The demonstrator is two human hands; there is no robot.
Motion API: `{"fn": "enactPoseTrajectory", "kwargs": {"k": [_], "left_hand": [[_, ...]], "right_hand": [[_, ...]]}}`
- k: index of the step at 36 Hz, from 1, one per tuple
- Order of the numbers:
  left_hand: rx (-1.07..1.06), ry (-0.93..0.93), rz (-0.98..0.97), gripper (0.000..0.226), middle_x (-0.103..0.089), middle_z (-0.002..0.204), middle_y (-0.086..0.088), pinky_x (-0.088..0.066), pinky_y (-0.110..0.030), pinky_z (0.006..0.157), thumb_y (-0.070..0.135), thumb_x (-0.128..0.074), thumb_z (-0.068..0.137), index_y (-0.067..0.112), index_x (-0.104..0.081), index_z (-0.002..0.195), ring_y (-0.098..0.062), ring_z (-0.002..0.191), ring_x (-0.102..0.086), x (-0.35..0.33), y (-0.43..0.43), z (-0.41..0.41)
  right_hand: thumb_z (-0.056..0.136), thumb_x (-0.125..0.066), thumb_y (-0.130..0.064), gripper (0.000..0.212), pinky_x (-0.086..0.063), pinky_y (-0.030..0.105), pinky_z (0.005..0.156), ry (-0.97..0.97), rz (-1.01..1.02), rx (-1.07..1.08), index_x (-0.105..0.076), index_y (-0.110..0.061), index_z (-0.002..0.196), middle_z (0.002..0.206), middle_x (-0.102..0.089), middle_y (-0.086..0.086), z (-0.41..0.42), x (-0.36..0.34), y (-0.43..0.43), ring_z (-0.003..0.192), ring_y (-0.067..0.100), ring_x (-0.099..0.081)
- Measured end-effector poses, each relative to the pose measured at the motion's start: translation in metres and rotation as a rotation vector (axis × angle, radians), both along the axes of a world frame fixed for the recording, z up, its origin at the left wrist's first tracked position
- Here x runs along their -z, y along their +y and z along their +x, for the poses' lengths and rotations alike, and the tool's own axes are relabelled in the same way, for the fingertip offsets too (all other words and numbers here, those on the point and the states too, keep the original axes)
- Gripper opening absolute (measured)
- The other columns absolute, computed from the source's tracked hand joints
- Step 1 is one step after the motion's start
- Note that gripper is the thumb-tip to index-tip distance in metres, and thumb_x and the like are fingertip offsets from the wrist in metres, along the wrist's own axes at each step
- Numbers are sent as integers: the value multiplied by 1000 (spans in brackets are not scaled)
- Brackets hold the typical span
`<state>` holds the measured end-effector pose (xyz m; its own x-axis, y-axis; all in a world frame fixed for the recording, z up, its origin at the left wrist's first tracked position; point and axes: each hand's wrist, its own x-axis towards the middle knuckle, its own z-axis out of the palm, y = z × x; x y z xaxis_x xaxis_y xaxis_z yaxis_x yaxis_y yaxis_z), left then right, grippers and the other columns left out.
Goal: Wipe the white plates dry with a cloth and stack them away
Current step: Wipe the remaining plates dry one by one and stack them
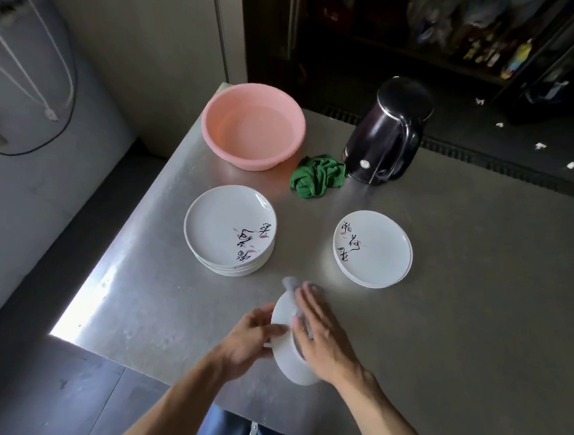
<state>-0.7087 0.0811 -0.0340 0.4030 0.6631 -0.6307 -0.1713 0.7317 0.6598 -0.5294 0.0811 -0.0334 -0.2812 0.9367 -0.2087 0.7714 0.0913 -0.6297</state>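
A white plate point(290, 367) stands tilted on its rim near the table's point(461, 299) near edge. The left hand point(252, 338) grips its left rim, and the right hand point(321, 333) presses a pale cloth point(290, 283) against its face with flat, straight fingers; both are motion-blurred. Farther in, a tall plate stack point(223, 226) sits left and a lower stack point(378, 255) right. Toward the far edge are a pink basin point(249, 159), a crumpled green cloth point(316, 180) and a dark kettle point(384, 135).
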Motion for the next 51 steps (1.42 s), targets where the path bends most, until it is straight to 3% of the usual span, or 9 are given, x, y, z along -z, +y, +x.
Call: {"fn": "enactPoseTrajectory", "kwargs": {"k": [4,8,13,20,24,29,36,43,51], "left_hand": [[-31,-1,-23,47,-73,127,-9,-60,-40,82,15,-69,85,30,-69,130,-23,103,-72,-3,3,2],[39,14,27,40,-74,124,-11,-61,-46,88,14,-68,91,27,-69,129,-26,106,-73,-7,2,6],[-11,15,40,40,-72,125,-17,-60,-51,89,14,-71,87,13,-69,127,-32,113,-71,-1,-3,6],[-284,9,-28,34,-69,118,-17,-58,-60,87,14,-71,80,19,-67,113,-32,103,-68,6,-7,11],[-211,82,-45,28,-75,108,-10,-60,-38,75,30,-66,82,29,-73,109,-24,94,-73,2,2,8],[-98,108,54,26,-75,116,-16,-62,-44,82,7,-60,98,19,-75,115,-27,106,-74,2,0,1],[-91,117,29,23,-75,112,-9,-61,-42,78,16,-63,99,19,-72,119,-18,96,-72,1,1,0],[-61,103,114,30,-76,110,-15,-62,-41,78,0,-58,98,17,-73,117,-28,100,-75,-2,-2,2],[-283,85,0,14,-69,105,-13,-60,-44,74,11,-66,95,9,-59,107,-25,93,-70,14,-9,9]], "right_hand": [[108,-28,-34,56,-10,29,122,-64,-167,260,-17,-11,158,164,-22,8,4,-1,6,150,19,-20],[107,-39,-27,55,-8,34,125,94,16,51,-22,-10,156,166,-8,3,-6,-10,-8,154,17,-4],[105,-40,-31,50,-10,39,125,104,171,-212,-40,-10,151,162,-27,2,-7,-6,-7,153,17,-17],[108,-24,-34,55,-13,42,122,63,-169,428,-20,-15,159,163,-28,4,2,6,17,148,20,-24],[105,-19,-41,57,-8,31,125,225,-80,174,-22,-20,158,163,-16,-14,-13,-9,10,153,7,-8],[107,-39,-28,47,-2,32,125,160,67,-199,-40,-13,151,161,-27,-4,-21,-12,4,153,10,-12],[107,-26,-39,60,-13,37,122,-153,-173,323,-11,-14,159,166,-18,4,-6,3,21,151,17,-19],[106,-27,-45,60,-4,38,125,-25,152,-268,-29,-11,156,166,-16,4,-19,-1,-7,154,19,-7],[107,-23,-39,57,-10,32,124,6,-142,343,-16,-19,159,165,-20,-1,-14,0,27,151,15,-18]]}}
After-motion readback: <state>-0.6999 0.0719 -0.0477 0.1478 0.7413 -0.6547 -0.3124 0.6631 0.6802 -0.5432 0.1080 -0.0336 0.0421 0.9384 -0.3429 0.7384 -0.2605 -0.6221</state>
